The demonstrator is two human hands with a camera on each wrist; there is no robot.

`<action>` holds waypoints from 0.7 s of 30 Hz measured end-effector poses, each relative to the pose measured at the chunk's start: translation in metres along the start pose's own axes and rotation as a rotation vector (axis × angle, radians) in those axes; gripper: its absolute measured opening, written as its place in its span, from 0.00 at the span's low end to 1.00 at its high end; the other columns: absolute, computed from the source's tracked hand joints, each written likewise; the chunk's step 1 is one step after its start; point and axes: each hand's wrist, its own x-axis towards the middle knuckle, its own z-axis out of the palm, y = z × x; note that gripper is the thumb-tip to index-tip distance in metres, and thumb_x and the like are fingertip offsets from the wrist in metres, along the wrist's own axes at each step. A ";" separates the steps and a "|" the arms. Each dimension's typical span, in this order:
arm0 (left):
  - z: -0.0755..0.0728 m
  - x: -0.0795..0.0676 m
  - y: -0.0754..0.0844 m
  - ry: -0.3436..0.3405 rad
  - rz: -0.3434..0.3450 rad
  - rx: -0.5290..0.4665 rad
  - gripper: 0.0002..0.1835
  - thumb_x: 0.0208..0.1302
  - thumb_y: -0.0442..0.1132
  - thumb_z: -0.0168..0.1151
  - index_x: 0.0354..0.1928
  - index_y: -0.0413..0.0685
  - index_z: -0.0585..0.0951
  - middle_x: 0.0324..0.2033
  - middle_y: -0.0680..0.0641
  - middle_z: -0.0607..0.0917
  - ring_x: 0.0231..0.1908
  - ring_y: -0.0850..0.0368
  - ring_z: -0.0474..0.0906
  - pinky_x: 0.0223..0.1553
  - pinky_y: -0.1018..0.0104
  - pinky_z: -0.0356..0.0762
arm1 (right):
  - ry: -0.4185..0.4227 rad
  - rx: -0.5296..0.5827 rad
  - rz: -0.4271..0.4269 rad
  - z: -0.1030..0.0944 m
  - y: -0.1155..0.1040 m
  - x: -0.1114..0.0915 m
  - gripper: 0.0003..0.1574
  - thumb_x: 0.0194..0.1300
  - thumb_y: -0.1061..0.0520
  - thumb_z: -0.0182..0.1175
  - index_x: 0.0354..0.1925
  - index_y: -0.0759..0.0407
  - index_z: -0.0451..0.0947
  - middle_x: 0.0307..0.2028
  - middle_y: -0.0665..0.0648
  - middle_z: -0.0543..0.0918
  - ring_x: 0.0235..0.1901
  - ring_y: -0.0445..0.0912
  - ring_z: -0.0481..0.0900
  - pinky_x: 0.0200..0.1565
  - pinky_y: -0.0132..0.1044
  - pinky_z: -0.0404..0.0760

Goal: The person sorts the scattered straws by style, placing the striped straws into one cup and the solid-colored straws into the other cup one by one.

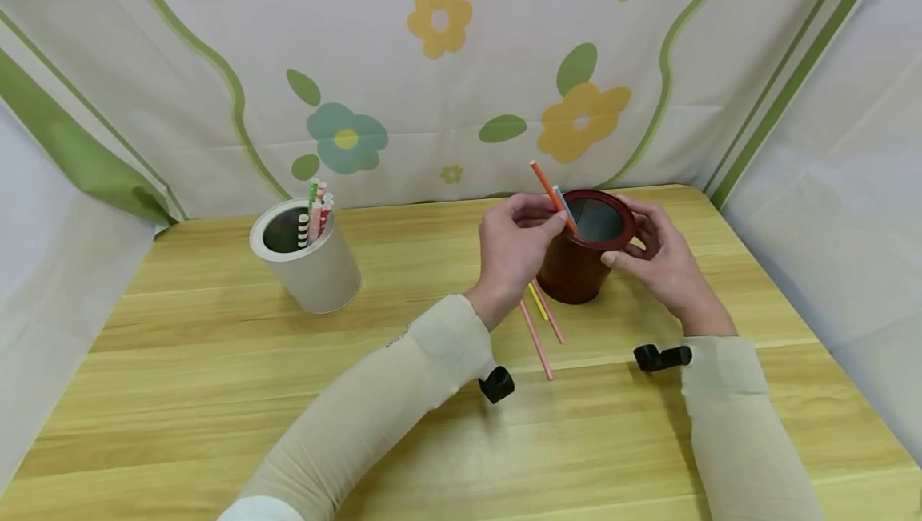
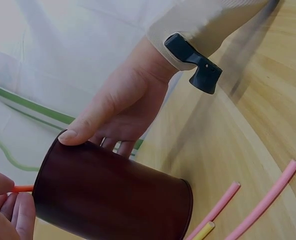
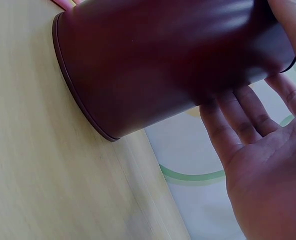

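Observation:
My left hand (image 1: 507, 241) pinches an orange straw (image 1: 545, 185) between thumb and fingers at the left rim of a dark red cylindrical holder (image 1: 572, 269). The straw slants, its lower end inside the mouth. Beside it a light blue straw (image 1: 564, 199) leans at the same rim. On the other side, my right hand (image 1: 663, 265) holds the holder near its top, thumb in front and fingers behind. In the right wrist view those fingers (image 3: 233, 117) lie along the holder's side. Two pink straws (image 1: 536, 341) and a yellow straw (image 1: 539, 302) lie on the table at the holder's foot.
A white cylindrical holder (image 1: 324, 277) stands at the left with several patterned straws (image 1: 315, 217) in it. The wooden table (image 1: 216, 393) reaches back to a flowered curtain (image 1: 432, 89). A black wrist mount (image 1: 497, 384) juts from the left sleeve, another (image 1: 661, 357) from the right.

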 end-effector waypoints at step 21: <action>-0.002 -0.002 -0.001 0.027 -0.035 -0.048 0.05 0.67 0.31 0.75 0.43 0.41 0.91 0.41 0.43 0.93 0.36 0.65 0.86 0.45 0.71 0.88 | 0.003 0.014 0.007 0.000 0.001 0.000 0.47 0.68 0.75 0.67 0.79 0.53 0.64 0.68 0.45 0.75 0.66 0.37 0.75 0.61 0.19 0.78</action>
